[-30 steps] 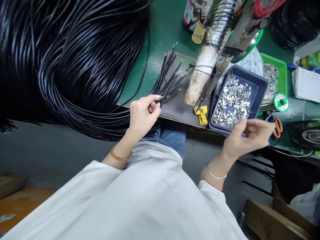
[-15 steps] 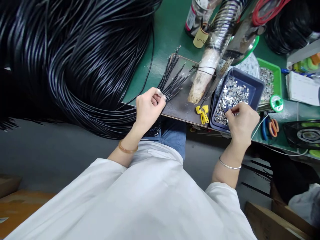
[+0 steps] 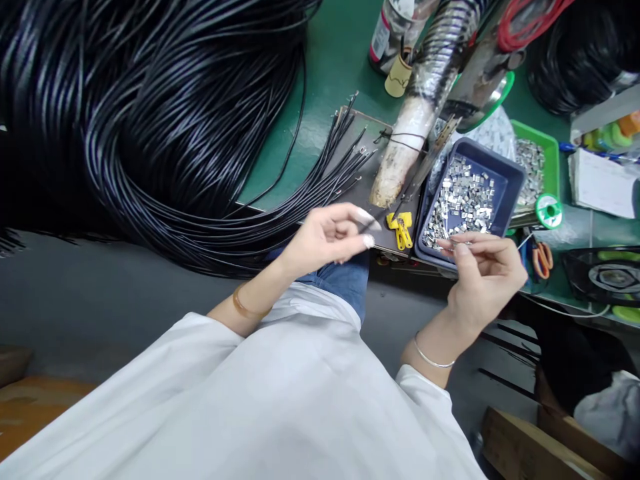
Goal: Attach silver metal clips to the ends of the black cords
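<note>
My left hand (image 3: 327, 237), white coverings on its thumb and fingertip, pinches a black cable (image 3: 383, 215) by the edge of the brown board (image 3: 350, 193). The cable's end sticks out past the fingertips. Over the near edge of a dark blue tray (image 3: 511, 190), my right hand (image 3: 483, 273) is closed between thumb and finger on a small metal piece (image 3: 453, 245). Loose silvery metal pieces (image 3: 467, 193) lie in that tray. Beside my left hand, a bundle of black cables (image 3: 300, 200) spreads its tipped ends over the board.
A large heap of black cable (image 3: 185, 100) fills the left. A wrapped duct (image 3: 400, 153) reaches down over the board, near a yellow clip-like tool (image 3: 400, 230). Right of the tray are a green bin (image 3: 550, 160), a solder spool (image 3: 549, 211) and orange-handled scissors (image 3: 542, 259).
My left hand has moved right and toward me, from the bundle, with a cable in its fingers. My right hand has lifted back from the metal pieces, one between its fingertips.
</note>
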`<state>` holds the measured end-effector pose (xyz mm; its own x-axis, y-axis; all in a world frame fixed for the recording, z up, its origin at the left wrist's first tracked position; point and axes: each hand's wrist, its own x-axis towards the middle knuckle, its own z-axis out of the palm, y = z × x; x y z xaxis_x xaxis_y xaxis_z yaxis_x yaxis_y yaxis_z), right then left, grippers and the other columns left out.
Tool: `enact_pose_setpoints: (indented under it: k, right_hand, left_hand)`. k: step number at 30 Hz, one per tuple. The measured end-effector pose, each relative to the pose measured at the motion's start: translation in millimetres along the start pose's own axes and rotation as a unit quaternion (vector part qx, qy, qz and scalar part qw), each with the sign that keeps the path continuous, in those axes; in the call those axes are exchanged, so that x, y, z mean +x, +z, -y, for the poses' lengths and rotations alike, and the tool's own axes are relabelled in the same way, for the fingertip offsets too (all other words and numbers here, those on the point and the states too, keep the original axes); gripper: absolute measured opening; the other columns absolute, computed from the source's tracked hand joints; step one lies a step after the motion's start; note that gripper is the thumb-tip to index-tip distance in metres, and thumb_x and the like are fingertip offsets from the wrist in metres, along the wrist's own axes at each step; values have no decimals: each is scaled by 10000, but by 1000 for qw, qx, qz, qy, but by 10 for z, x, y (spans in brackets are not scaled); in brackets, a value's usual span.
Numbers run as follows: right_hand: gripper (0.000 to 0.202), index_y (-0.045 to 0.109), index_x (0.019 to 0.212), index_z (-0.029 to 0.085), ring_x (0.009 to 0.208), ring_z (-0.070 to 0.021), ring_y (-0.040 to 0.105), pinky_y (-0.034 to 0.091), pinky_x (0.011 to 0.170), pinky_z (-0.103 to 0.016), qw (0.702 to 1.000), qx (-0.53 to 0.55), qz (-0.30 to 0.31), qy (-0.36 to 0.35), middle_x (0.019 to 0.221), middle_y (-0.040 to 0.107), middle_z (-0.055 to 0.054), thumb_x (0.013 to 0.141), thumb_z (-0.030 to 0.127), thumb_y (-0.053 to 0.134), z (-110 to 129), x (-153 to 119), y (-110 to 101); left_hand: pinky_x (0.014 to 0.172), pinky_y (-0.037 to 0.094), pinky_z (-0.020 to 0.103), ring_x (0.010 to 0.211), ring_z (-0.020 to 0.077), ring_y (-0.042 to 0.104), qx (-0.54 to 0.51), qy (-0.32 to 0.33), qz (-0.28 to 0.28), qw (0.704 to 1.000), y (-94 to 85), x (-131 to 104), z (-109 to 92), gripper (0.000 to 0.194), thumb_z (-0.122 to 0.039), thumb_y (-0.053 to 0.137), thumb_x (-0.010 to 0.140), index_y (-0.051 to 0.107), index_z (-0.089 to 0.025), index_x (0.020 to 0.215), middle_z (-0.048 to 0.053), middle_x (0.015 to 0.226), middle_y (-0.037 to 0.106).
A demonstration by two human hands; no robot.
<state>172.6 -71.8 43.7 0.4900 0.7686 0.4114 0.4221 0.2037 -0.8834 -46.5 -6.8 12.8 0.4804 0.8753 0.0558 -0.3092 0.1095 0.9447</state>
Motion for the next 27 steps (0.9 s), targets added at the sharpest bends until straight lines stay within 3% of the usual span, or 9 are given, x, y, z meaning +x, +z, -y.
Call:
enact_pose_setpoints:
  k: [2, 6, 12, 18, 24, 27]
  right_hand:
    - [108, 604, 746, 176, 695, -128, 696, 599, 652, -287, 999, -14, 9, -39, 815, 673, 2, 770, 182, 709, 54, -93, 112]
    - [44, 687, 808, 199, 818, -130, 678, 581, 660, -268, 989, -98, 12, -113, 864, 686, -15, 803, 156, 686, 42, -218, 290]
    - [49, 703, 857, 220, 864, -123, 682, 603, 723, -274, 994, -12, 109, -8, 927, 682, -16, 835, 198, 665, -135, -274, 375]
    - [72, 721, 854, 238, 878, -107, 671, 587, 712, -237, 990, 32, 137, 33, 931, 692, -9, 813, 188, 689, -178, -270, 363]
    - [84, 724, 852, 252, 890, -111, 672, 601, 739, -254, 984, 55, 161, 49, 936, 699, -5, 810, 188, 689, -210, -245, 330]
    - [65, 717, 843, 243, 887, -118, 675, 602, 732, -262, 983, 43, 169, 49, 937, 696, -10, 812, 196, 684, -198, -239, 313]
  left_hand:
    - [387, 355, 165, 388, 39, 448, -61, -79, 79, 992, 145, -2, 5, 268, -344, 717, 787, 594, -146, 919, -63, 522, 543]
    - [378, 284, 149, 376, 9, 389, -77, -110, 47, 990, 306, 52, 131, 231, -324, 669, 832, 593, -119, 904, -33, 554, 596]
    - [541, 434, 157, 527, 37, 534, -33, -55, 10, 998, 295, 87, 287, 200, -299, 694, 812, 645, -107, 842, -24, 615, 583]
    - [492, 381, 169, 517, 38, 472, -5, -66, 17, 998, 294, 106, 273, 240, -317, 743, 755, 684, -91, 815, -14, 622, 568]
    - [469, 323, 171, 499, 32, 409, -6, -46, 53, 998, 268, 123, 227, 235, -315, 688, 808, 667, -82, 797, -38, 572, 502]
    - [506, 361, 182, 528, 48, 454, 57, -13, 60, 996, 244, 121, 240, 247, -328, 652, 839, 678, -86, 800, -13, 609, 563]
